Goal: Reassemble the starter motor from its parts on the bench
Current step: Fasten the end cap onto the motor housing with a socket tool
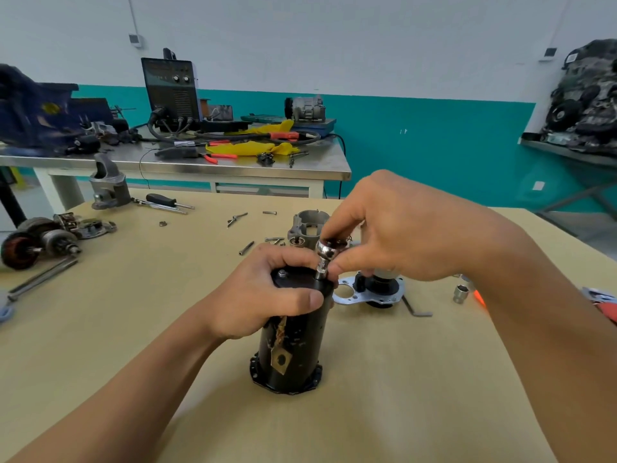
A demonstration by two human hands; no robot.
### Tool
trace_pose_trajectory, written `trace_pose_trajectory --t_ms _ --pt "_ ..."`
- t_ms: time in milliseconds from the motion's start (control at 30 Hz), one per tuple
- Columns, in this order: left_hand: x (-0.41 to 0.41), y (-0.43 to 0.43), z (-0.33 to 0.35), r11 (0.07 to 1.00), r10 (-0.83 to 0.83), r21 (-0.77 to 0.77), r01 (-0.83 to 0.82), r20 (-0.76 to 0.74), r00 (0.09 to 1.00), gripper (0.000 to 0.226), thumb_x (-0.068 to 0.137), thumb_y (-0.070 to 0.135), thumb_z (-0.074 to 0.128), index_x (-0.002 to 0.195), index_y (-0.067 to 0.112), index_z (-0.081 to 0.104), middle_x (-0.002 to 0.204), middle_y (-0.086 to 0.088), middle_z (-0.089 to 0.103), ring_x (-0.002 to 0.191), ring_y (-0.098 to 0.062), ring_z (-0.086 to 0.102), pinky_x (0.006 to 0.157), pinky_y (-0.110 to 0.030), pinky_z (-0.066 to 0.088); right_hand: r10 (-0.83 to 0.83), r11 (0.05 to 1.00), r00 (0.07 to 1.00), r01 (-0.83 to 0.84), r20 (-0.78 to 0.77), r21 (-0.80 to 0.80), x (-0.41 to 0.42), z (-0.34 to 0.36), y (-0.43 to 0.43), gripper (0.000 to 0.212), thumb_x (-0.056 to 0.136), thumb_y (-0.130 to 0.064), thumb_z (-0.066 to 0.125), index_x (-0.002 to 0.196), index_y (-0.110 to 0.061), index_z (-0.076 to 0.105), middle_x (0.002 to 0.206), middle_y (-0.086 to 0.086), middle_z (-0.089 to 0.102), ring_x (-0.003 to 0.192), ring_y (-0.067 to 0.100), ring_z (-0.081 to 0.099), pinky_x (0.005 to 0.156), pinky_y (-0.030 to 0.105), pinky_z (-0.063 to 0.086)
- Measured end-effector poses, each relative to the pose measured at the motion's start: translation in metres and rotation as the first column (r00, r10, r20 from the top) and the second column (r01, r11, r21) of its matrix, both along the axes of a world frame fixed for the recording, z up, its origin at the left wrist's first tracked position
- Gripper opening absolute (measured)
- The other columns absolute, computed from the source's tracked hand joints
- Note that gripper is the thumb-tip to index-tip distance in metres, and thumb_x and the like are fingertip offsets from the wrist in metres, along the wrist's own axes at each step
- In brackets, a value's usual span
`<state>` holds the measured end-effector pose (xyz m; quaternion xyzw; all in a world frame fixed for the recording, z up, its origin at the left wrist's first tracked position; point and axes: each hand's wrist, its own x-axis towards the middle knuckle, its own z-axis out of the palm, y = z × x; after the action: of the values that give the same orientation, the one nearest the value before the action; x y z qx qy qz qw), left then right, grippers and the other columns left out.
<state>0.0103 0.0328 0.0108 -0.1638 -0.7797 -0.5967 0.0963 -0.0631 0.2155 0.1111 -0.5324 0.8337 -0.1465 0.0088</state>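
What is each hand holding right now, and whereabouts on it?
The left hand grips the upright black motor housing around its top end. The right hand pinches a chrome socket tool by its head and stem, its tip on the housing's top.

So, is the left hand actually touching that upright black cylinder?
Touching. The head view shows the left hand wrapped round the top of the black cylinder, thumb pressed against its side.

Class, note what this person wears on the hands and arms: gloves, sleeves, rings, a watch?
The left hand and right hand are bare: no gloves, no rings in view. The left forearm and right forearm show no sleeve, watch or strap up to the picture's edge.
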Motion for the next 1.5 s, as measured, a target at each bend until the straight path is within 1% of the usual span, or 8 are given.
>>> trace_pose_trajectory --t_ms 100,233,500,700,900,1200,1333,1500 --pt "0.0 0.0 0.0 0.997 -0.058 0.054 0.056 0.033 0.998 0.032 0.066 0.028 0.071 0.094 0.011 0.074 0.086 -0.007 0.073 0.084 -0.023 0.069 0.079 -0.034 0.054 0.095 0.995 0.992 -0.092 0.087 -0.036 -0.002 0.0 -0.001 0.03 0.083 -0.018 0.08 0.109 -0.031 0.077 0.086 -0.018 0.074 0.08 -0.004 0.066 0.068 0.015 0.05" --pt "-0.001 -0.002 -0.001 0.993 -0.086 0.078 0.084 0.03 0.996 0.03 0.066 0.027 0.071 0.093 0.015 0.076 0.088 -0.01 0.073 0.086 -0.025 0.069 0.08 -0.036 0.053 0.145 0.989 0.978 -0.14 0.151 -0.048 -0.004 -0.003 -0.004 0.037 0.085 -0.014 0.076 0.116 -0.035 0.074 0.109 -0.014 0.074 0.108 0.012 0.066 0.089 0.039 0.055" --pt "-0.002 -0.003 -0.003 0.993 -0.093 0.078 0.09 0.035 0.995 0.036 0.068 0.026 0.07 0.099 0.008 0.072 0.087 -0.014 0.073 0.085 -0.028 0.071 0.078 -0.035 0.054 0.108 0.992 0.99 -0.101 0.094 -0.073 -0.008 -0.004 -0.003 0.031 0.083 -0.028 0.08 0.113 -0.03 0.074 0.078 0.0 0.07 0.059 0.008 0.059 0.057 0.024 0.05" --pt "0.0 -0.003 -0.003 0.993 -0.084 0.086 0.082 0.013 0.996 0.035 0.068 0.026 0.07 0.1 0.01 0.073 0.086 -0.009 0.073 0.082 -0.026 0.072 0.077 -0.031 0.054 0.059 0.998 0.998 -0.058 0.035 -0.039 -0.002 -0.001 -0.003 0.025 0.087 -0.033 0.075 0.107 -0.019 0.076 0.052 -0.032 0.055 0.056 -0.012 0.055 0.05 0.006 0.04" --pt "0.0 -0.002 -0.003 0.995 -0.076 0.071 0.075 0.011 0.997 0.038 0.068 0.027 0.07 0.101 0.006 0.07 0.086 -0.008 0.072 0.082 -0.026 0.071 0.078 -0.03 0.053 -0.063 0.997 0.983 0.07 -0.174 0.033 0.013 -0.006 -0.007 0.042 0.088 -0.06 0.06 0.089 -0.02 0.073 0.07 -0.004 0.064 0.063 0.01 0.059 0.058 0.034 0.053" --pt "-0.002 -0.003 -0.001 0.998 -0.063 0.015 0.063 0.005 0.998 0.043 0.067 0.031 0.07 0.099 0.001 0.07 0.085 -0.017 0.07 0.084 -0.028 0.067 0.078 -0.035 0.053 0.069 0.998 0.997 -0.069 0.024 -0.006 0.01 0.001 -0.002 0.016 0.086 -0.025 0.077 0.101 -0.022 0.079 0.064 -0.023 0.067 0.058 -0.009 0.061 0.054 0.013 0.049" --pt "-0.003 -0.003 -0.003 0.992 -0.104 0.079 0.103 0.012 0.994 0.044 0.066 0.033 0.08 0.096 0.002 0.071 0.087 -0.018 0.07 0.084 -0.032 0.068 0.078 -0.04 0.054 0.16 0.987 0.981 -0.158 0.111 -0.034 0.006 -0.003 -0.008 0.034 0.086 -0.011 0.073 0.114 -0.031 0.075 0.108 -0.011 0.073 0.103 0.009 0.067 0.09 0.037 0.056" --pt "-0.003 -0.004 -0.003 0.986 -0.133 0.106 0.13 0.016 0.991 0.028 0.067 0.024 0.072 0.093 0.015 0.076 0.091 -0.017 0.071 0.086 -0.029 0.069 0.08 -0.037 0.054 0.163 0.986 0.98 -0.164 0.113 -0.001 0.003 -0.005 -0.01 0.044 0.089 -0.009 0.069 0.123 -0.037 0.068 0.116 -0.018 0.069 0.103 -0.001 0.063 0.089 0.027 0.054"
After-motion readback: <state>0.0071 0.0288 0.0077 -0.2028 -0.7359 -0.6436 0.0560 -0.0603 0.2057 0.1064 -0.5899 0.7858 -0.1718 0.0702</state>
